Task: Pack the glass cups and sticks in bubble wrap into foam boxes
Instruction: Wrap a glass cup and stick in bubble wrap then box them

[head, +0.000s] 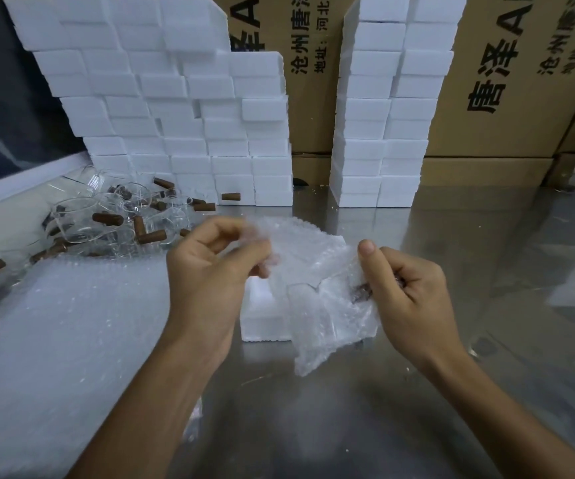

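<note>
Fingers [255, 257] of both hands pinching crinkled clear bubble wrap [327, 305] over blocky white foam box [262, 316]

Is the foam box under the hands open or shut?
Open. The foam box has no lid on, and its hollow shows between the hands. The bubble wrap drapes over its right side, hiding the rest.

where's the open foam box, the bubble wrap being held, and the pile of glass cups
foam box [260, 321]: head view, front-left wall
bubble wrap [327, 323]: head view, hanging middle part
glass cups [82, 219]: head view, side of a fallen cup
</note>
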Demonstrator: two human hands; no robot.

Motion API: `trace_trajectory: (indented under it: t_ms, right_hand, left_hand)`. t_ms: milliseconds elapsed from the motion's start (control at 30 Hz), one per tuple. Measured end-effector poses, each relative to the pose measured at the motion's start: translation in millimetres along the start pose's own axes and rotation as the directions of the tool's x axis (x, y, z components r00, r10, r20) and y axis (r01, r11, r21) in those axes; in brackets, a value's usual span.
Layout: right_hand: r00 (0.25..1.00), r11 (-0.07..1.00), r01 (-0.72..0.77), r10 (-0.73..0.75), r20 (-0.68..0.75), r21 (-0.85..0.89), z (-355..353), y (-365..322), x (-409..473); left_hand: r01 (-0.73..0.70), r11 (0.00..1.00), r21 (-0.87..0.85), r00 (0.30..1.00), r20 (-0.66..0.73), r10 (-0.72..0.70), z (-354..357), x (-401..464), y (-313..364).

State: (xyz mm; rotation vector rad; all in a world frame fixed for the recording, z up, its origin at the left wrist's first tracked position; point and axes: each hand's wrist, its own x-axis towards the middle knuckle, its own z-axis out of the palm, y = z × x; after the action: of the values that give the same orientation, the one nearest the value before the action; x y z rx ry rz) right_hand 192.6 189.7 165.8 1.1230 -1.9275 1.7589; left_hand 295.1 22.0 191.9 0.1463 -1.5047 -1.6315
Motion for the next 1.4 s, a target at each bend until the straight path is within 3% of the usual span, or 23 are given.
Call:
trace_trajectory:
  t_ms: [167,267,400,467,600,667,733,800,833,900,1000,1067,1133,1300,1400]
  right_hand:
    - [0.989,0.993,0.099,-0.105,-0.100,-0.060,-3,1,4]
    - [0.981,0.992,0.100,-0.111,-0.159,-0.076,-2,2,4]
    - [0.966,0.993,0.105,-0.114,-0.234,-0.051,-2,-2,4]
    - [0.959,0.992,0.116,-0.123,-0.256,-0.041,-2,-6,4]
    - [0.953,0.991,0.134,-0.130,-0.274,-0.002,-1,-12,1]
    - [0.954,0.991,0.131,-0.122,-0.273,0.015,0,-15,1]
    - [0.958,0.993,0.110,-0.095,-0.270,0.039,0,-15,3]
    - [0.963,0.993,0.039,-0.006,-0.270,0.115,-1,-13,4]
    - [0.966,0.986,-0.009,0.052,-0.253,0.167,-1,-13,4]
    - [0.971,0.959,-0.108,0.158,-0.179,0.261,0,-15,2]
    - [0.946,0.836,-0.305,0.321,0.044,0.456,3,-17,0]
    - [0.909,0.698,-0.407,0.370,0.189,0.589,4,-20,2]
    - [0.891,0.647,-0.451,0.363,0.271,0.615,2,-23,3]
    - [0.908,0.733,-0.415,0.371,0.194,0.539,-5,-24,6]
    - [0.968,0.874,-0.240,0.185,0.168,0.422,1,-25,4]
  left_hand:
    - [-0.254,0.935,0.249,0.949,0.248,0.192,17,-16,-6]
    - [-0.282,0.895,0.346,0.885,0.453,0.104,25,-29,-3]
    - [-0.455,0.642,0.617,0.841,0.536,0.082,31,-38,-1]
    - [-0.479,0.588,0.652,0.826,0.561,0.051,34,-38,-3]
    - [-0.314,0.837,0.448,0.752,0.656,-0.069,35,-34,-3]
    - [-0.278,0.879,0.387,0.740,0.670,-0.061,35,-33,-1]
    - [-0.340,0.876,0.343,0.781,0.622,0.060,35,-35,-2]
    - [-0.443,0.817,0.369,0.855,0.447,0.262,37,-37,-10]
    - [-0.410,0.833,0.372,0.898,0.325,0.297,38,-39,-14]
    - [-0.202,0.952,0.230,0.971,0.172,0.165,42,-45,-14]
    - [0.109,0.993,-0.050,0.978,0.186,-0.098,47,-48,-15]
    - [0.167,0.982,-0.091,0.977,0.147,-0.153,42,-46,-16]
    - [0.147,0.989,-0.020,0.982,0.124,-0.143,36,-41,-13]
    - [0.047,0.990,0.132,0.930,0.355,-0.091,27,-36,-10]
    - [0.027,0.986,0.167,0.882,0.461,-0.102,26,-30,-8]
